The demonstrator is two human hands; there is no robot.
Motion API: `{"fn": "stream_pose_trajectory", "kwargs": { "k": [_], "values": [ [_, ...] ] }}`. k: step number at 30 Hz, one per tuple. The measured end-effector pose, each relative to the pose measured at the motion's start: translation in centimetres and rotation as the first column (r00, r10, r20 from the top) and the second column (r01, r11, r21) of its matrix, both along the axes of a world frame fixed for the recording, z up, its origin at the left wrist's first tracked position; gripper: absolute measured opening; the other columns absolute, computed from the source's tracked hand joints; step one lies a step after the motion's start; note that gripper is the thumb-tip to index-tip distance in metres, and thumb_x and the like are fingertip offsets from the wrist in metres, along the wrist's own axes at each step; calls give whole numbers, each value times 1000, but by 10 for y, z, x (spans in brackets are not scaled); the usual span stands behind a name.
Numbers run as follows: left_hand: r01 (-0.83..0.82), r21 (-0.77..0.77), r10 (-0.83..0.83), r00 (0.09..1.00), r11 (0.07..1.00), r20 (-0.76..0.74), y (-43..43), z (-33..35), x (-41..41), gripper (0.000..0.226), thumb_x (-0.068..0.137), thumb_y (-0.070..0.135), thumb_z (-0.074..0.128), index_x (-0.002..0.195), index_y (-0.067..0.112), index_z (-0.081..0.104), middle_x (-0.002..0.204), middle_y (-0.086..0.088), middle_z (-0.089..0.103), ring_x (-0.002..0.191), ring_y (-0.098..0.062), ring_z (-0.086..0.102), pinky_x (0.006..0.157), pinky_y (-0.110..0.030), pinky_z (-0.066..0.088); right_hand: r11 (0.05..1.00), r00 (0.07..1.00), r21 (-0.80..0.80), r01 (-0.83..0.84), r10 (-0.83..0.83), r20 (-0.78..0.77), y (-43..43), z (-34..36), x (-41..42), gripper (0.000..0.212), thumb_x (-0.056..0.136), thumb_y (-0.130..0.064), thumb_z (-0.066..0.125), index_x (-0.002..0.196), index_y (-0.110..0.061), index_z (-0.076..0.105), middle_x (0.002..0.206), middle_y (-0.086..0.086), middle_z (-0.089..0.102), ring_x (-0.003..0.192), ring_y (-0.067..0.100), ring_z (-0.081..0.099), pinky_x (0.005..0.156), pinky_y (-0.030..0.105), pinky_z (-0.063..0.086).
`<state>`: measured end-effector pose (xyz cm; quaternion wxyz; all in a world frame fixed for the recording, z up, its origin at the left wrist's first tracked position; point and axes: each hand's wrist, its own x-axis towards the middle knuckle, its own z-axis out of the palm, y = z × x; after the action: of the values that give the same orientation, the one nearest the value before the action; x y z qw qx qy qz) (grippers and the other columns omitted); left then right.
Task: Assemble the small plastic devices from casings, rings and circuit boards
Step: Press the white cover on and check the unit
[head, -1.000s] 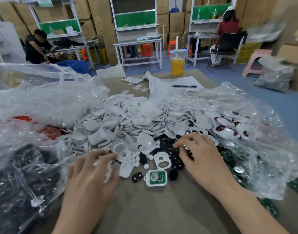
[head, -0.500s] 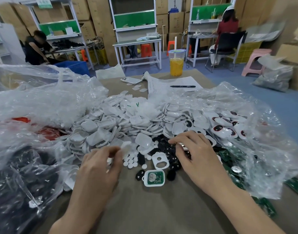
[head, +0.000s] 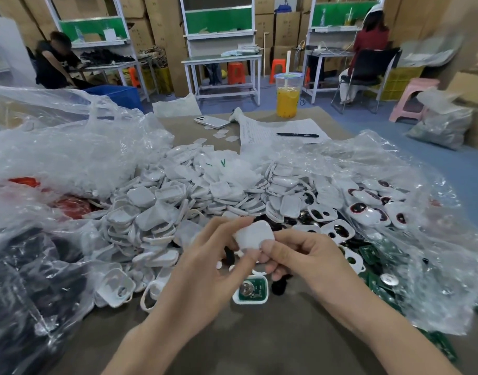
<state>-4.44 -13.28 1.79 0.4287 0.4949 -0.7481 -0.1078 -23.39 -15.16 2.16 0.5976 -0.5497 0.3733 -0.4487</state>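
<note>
At six o'clock of the view a bare stretch of the brown table [head: 259, 345] is seen, and just above it a white casing [head: 255, 235] is held clear of the surface between both hands. It is pinched at its left edge by the curled fingers and thumb of the left hand [head: 205, 269], and gripped at its lower right edge by the thumb and bent fingers of the right hand [head: 305, 263]. Beneath the hands an open casing fitted with a green circuit board [head: 251, 290] lies flat on the table, with a small black part [head: 280, 288] touching it at three o'clock. A heap of loose white casings [head: 205, 190] is spread from nine to twelve o'clock. Crumpled clear plastic bags [head: 56, 150] are piled at nine and ten o'clock. At three o'clock another clear bag [head: 427, 239] is laid open over green circuit boards [head: 373, 254] and over casings with dark red windows [head: 381, 209]. Farther off, at twelve o'clock, a phone [head: 211, 122], a written sheet [head: 281, 128] bearing a pen [head: 297, 135] and a lidded cup of orange drink [head: 287, 96] are set near the far edge. Beyond, white-framed workbenches [head: 221, 59] stand on a blue floor [head: 449, 150] before stacked cardboard boxes [head: 286, 25]; seated persons are seen at ten o'clock [head: 56, 60] and one o'clock [head: 370, 39], and a pink stool [head: 414, 98] at two o'clock.
</note>
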Motion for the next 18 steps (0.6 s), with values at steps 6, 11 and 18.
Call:
{"fn": "stream_pose_trajectory", "kwargs": {
  "k": [6,11,18],
  "values": [
    [35,-150,2,971,988,240,3,7,9,47,93,42,61,130,13,65,110,7,61,98,-7,59,85,-16,44,996,995,57,-75,79,-58,0,-3,-2,42,72,-55,83,84,-16,79,67,3,65,57,13,56,61,20,51],
    [13,-192,36,968,981,249,8,7,5,47,93,41,59,125,8,67,100,4,63,91,-12,58,82,-21,44,994,995,49,-102,103,-12,2,-1,-1,54,64,-66,83,85,-16,80,69,4,67,58,12,59,59,21,52],
    [10,-190,28,980,982,198,12,8,4,45,89,40,61,123,11,69,98,5,60,87,-13,58,83,-15,41,958,960,138,-252,229,159,5,2,-3,32,90,-44,69,96,-14,77,85,2,70,68,11,60,54,23,51]
  ]
}}
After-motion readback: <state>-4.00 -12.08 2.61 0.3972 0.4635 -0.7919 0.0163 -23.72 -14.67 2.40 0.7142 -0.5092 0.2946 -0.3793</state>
